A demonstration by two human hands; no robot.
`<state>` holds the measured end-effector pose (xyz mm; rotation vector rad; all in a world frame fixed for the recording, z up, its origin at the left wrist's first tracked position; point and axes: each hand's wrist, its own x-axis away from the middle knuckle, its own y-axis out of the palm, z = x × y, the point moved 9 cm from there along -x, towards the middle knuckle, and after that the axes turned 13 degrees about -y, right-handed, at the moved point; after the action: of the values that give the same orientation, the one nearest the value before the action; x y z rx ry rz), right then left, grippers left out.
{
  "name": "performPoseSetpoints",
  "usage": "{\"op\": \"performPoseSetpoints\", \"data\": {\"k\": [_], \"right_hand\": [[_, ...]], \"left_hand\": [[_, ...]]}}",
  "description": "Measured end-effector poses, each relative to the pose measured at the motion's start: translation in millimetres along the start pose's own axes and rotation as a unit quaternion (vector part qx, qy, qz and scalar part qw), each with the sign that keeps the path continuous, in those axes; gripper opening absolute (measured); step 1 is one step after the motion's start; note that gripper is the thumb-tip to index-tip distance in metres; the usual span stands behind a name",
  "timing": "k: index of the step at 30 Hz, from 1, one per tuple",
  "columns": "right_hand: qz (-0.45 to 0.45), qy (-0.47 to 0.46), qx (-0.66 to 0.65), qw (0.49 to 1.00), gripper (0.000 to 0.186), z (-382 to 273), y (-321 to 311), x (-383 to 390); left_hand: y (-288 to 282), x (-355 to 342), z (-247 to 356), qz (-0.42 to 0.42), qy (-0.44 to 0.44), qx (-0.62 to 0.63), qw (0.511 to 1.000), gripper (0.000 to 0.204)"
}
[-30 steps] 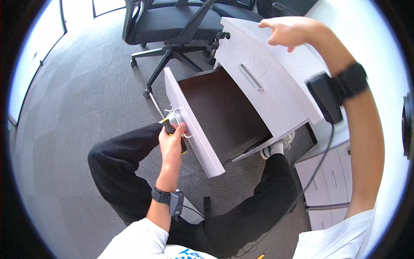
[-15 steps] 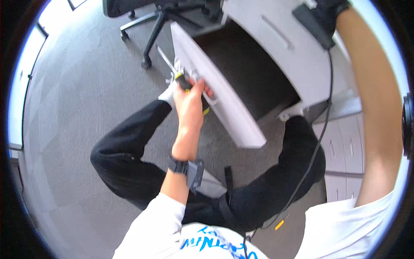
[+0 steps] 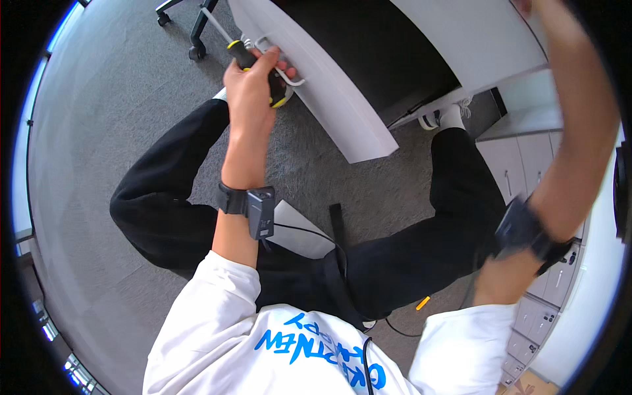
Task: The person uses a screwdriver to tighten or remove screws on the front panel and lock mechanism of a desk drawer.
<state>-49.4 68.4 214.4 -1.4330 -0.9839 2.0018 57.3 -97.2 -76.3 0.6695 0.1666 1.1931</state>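
Note:
My left hand (image 3: 253,78), wrapped round a black-and-yellow screwdriver (image 3: 240,55) with a long metal shaft pointing up-left, is at the front panel (image 3: 339,122) of a pale pulled-out drawer. A white looped handle or cord (image 3: 296,82) lies beside its fingers; whether they grip it too, I cannot tell. The drawer's dark interior (image 3: 388,52) shows behind the panel. My right hand (image 3: 528,8) reaches to the top edge at the pale furniture body (image 3: 474,43), mostly cut off and blurred, so its grip is unclear.
My bent legs and shoed foot (image 3: 431,122) surround the drawer. A chair base (image 3: 197,33) stands at upper left. A pale panel (image 3: 296,227) lies between my legs, a yellow object (image 3: 422,303) on the carpet to the right. Pale cabinets (image 3: 523,164) line the right side.
The view has tipped down, so drawer, chair and left hand appear higher. My right hand has moved almost out of the picture. The screwdriver stays in my left hand.

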Motion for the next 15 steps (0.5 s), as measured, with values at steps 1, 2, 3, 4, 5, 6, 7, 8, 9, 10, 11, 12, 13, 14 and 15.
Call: {"op": "performPoseSetpoints", "data": {"k": [1,2,3,4,5,6,7,8,9,10,11,12,13,14,15], "right_hand": [[-0.011,0.061,-0.059,0.996,0.014,6,15,27],[-0.007,0.119,-0.161,0.98,0.016,16,45,60],[0.002,0.178,-0.24,0.954,0.019,19,62,87],[0.019,0.237,-0.3,0.924,0.022,22,70,115],[0.03,0.276,-0.362,0.89,0.022,26,80,145],[0.064,0.345,-0.422,0.836,0.022,32,94,182],[0.077,0.387,-0.469,0.79,0.024,32,108,207],[0.08,0.395,-0.472,0.784,0.024,26,116,225],[0.085,0.441,-0.502,0.739,0.026,20,130,245],[0.091,0.484,-0.528,0.692,0.027,15,141,262],[0.081,0.49,-0.544,0.677,0.028,7,150,270],[0.072,0.494,-0.559,0.661,0.028,-1,159,276],[0.063,0.49,-0.575,0.652,0.021,-9,174,282],[0.063,0.491,-0.584,0.643,0.021,-16,186,287],[0.066,0.508,-0.598,0.616,0.018,-24,198,293]], "left_hand": [[-4,1,0,0.011,0.003,0.0,1.0,0.017],[-23,3,-2,0.04,0.009,-0.008,0.999,0.017],[-33,-1,-4,0.036,0.016,0.011,0.999,0.016],[-30,-1,-2,0.033,0.008,0.004,0.999,0.016],[-26,1,-1,0.048,0.008,-0.001,0.999,0.017],[-25,1,-2,0.067,0.009,-0.008,0.998,0.017],[-29,1,1,0.058,0.004,0.001,0.998,0.017],[-35,-3,-3,0.068,0.003,-0.002,0.998,0.015],[-47,-8,-7,0.075,-0.009,-0.015,0.997,0.013],[-54,-13,-11,0.08,-0.02,-0.026,0.996,0.011],[-61,-5,-5,0.127,-0.022,-0.039,0.991,0.009],[-78,-15,-3,0.076,-0.045,-0.045,0.995,0.007],[-83,-4,1,0.1,-0.032,-0.056,0.993,0.008],[-87,11,6,0.124,-0.018,-0.068,0.99,0.011],[-92,18,9,0.137,-0.014,-0.075,0.988,0.011]]}}
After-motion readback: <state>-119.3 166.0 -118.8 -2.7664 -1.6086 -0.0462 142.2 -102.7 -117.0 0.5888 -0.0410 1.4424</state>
